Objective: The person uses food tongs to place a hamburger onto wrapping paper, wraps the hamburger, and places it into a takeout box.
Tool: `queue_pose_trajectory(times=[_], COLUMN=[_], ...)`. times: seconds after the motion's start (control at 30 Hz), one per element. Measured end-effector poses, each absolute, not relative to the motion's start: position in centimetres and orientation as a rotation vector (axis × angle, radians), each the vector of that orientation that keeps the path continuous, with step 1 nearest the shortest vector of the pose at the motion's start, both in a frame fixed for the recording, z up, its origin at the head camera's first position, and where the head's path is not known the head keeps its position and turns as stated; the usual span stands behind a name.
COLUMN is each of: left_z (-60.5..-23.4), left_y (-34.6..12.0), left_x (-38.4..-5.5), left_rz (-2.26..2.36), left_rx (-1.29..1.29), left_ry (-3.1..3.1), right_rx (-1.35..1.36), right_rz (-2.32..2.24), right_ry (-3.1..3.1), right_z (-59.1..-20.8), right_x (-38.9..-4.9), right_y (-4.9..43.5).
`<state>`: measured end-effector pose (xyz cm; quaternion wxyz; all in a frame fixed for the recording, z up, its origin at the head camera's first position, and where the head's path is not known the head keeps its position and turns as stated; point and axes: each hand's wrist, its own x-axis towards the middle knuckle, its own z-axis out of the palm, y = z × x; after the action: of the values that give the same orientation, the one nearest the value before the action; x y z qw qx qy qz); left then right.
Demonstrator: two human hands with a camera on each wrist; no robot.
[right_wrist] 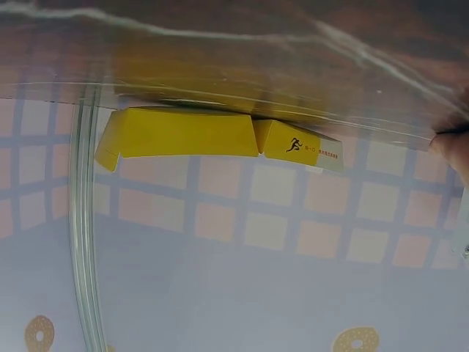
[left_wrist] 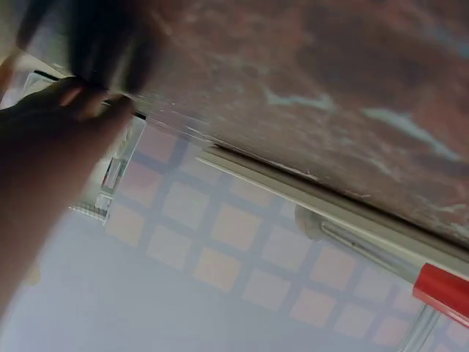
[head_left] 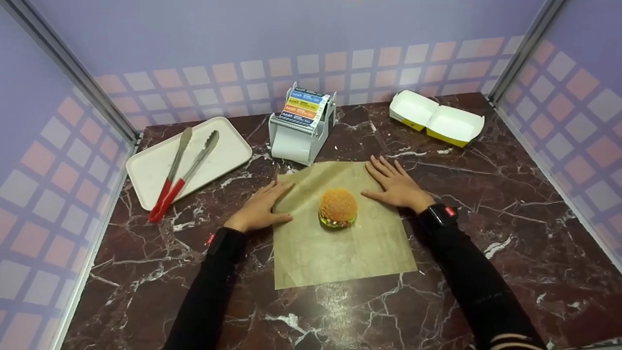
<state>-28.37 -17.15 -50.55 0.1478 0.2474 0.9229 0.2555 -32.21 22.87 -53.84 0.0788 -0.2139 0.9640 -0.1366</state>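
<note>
A hamburger (head_left: 338, 208) with a sesame bun and a green leafy edge sits near the middle of a sheet of brown wrapping paper (head_left: 340, 257). My left hand (head_left: 262, 206) rests with spread fingers on the paper's left edge. On the upper right edge lies my right hand (head_left: 396, 187), its fingers straight and apart. Both hands stay clear of the burger, one on each side. In the left wrist view the left hand (left_wrist: 58, 139) is dark and partly cut off. Only a fingertip of the right hand (right_wrist: 454, 150) enters the right wrist view.
Behind the paper stands a label dispenser (head_left: 303, 126) with several coloured label rolls. To the left, red-handled tongs (head_left: 180, 177) lie across a white tray (head_left: 141, 170). An opened yellow and white burger box (head_left: 437, 116) is at the back right. Patterned walls enclose the marble-look table (head_left: 510, 277).
</note>
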Motion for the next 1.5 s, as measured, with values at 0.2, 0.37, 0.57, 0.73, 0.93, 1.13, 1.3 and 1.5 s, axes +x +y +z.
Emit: queue_pose_trajectory(times=[0.2,0.37,0.57,0.73,0.93,1.13,1.3,1.5], left_z=[-50.6,-50.9,-51.9,-52.6,-52.7,-52.3,-51.0,-49.4], left_y=[-15.3,-15.0,-16.8,-17.4,-16.8,-16.5,-16.1,-16.2], left_x=[-28.4,-29.2,-31.4,-32.3,-32.8,-33.2,-33.3,-32.9], left_rz=[1.174,1.103,0.737,0.688,0.802,1.226,1.377,1.406], left_rx=[0.791,0.647,0.513,0.538,0.617,0.470,0.244,0.194], left_ry=[2.485,2.585,2.851,2.881,2.906,2.796,2.660,2.543], right_rx=[-0.642,-0.637,-0.623,-0.624,-0.619,-0.614,-0.616,-0.615], right_rz=[-0.439,-0.453,-0.471,-0.466,-0.486,-0.493,-0.492,-0.503], right_ry=[2.884,2.888,2.876,2.861,2.875,2.877,2.891,2.886], right_z=[-53.8,-53.7,-53.7,-54.0,-54.0,-54.1,-53.9,-53.7], right_x=[-32.2,-32.2,-32.0,-31.8,-31.8,-32.0,-32.1,-32.3], right_y=[22.8,22.8,22.9,22.7,22.7,22.8,22.8,22.8])
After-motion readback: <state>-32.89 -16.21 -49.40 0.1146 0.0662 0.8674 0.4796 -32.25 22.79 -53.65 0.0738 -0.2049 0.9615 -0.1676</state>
